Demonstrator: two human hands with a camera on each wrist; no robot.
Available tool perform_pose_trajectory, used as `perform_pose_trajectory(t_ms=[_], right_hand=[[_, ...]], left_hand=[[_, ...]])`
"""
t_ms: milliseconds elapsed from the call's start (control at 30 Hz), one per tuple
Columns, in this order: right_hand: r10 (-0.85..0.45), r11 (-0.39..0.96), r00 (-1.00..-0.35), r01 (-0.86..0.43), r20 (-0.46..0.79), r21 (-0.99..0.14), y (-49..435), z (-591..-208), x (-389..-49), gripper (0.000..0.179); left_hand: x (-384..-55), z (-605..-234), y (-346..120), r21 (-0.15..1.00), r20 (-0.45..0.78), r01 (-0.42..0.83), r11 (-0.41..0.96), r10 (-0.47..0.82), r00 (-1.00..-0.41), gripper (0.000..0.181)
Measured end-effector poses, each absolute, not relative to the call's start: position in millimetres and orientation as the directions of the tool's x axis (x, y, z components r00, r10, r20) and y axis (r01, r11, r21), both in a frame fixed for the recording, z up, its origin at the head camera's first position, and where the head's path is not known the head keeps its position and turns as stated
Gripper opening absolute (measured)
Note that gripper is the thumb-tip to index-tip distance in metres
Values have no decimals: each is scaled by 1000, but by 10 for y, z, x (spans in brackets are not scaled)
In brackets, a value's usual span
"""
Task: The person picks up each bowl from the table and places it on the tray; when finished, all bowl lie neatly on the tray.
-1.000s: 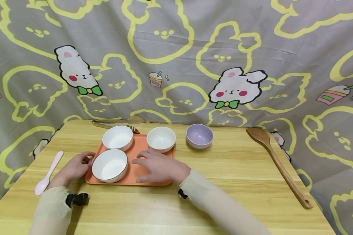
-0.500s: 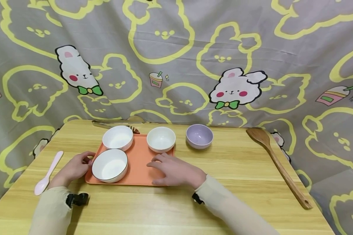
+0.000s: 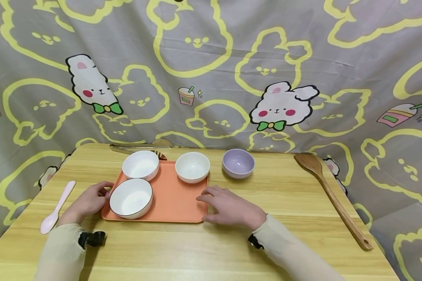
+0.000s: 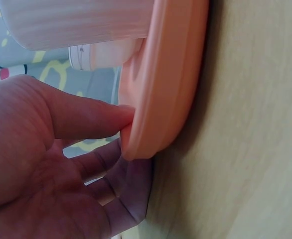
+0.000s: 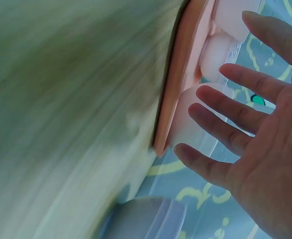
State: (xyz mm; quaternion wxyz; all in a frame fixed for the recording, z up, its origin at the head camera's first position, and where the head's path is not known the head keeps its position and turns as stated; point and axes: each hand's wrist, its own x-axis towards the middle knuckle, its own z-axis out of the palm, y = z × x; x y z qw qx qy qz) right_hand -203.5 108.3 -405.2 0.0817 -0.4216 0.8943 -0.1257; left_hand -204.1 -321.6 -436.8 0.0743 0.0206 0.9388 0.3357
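Observation:
An orange tray (image 3: 179,203) lies on the wooden table with three white bowls on it. At its left edge my left hand (image 3: 91,201) pinches the rim; in the left wrist view the thumb presses the tray's rim (image 4: 168,79) from above and the fingers curl beneath. Closest to that hand is a white bowl with a dark rim (image 3: 131,198). Behind it stands another white bowl (image 3: 140,165), and a cream-white bowl (image 3: 192,168) sits at the back right. My right hand (image 3: 230,207) hovers by the tray's right edge, its fingers (image 5: 235,112) spread and holding nothing.
A purple bowl (image 3: 238,164) stands right of the tray. The wooden spatula (image 3: 332,195) lies along the table's right side, the pink spoon (image 3: 58,207) on the left. Metal tongs (image 3: 137,147) lie behind the tray, near the patterned curtain (image 3: 218,86).
My right hand has moved rightward from over the middle of the tray to its right edge. The left hand keeps its grip, and the tray and bowls have stayed put.

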Motion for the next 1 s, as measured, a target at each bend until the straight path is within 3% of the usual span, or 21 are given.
perform_pose_trajectory(t_ms=[333,767,1000], right_hand=[[-739,643,-674,-701,-7,-308,1368,-4151,-2037,56],[-642,730,-763,-580,-72,-362,1714,-4125,-2043,71],[-620,732,-784,-571,-16,-372,1844,-4103,-2070,74]], left_hand=[[-2038,-4385,-3227,641,-121,-6,767,94,-988,38],[-2050,-4378,-3226,638,-126,-16,770,84,-989,39],[-2056,-4385,-3229,638,-133,-22,770,82,-988,39]])
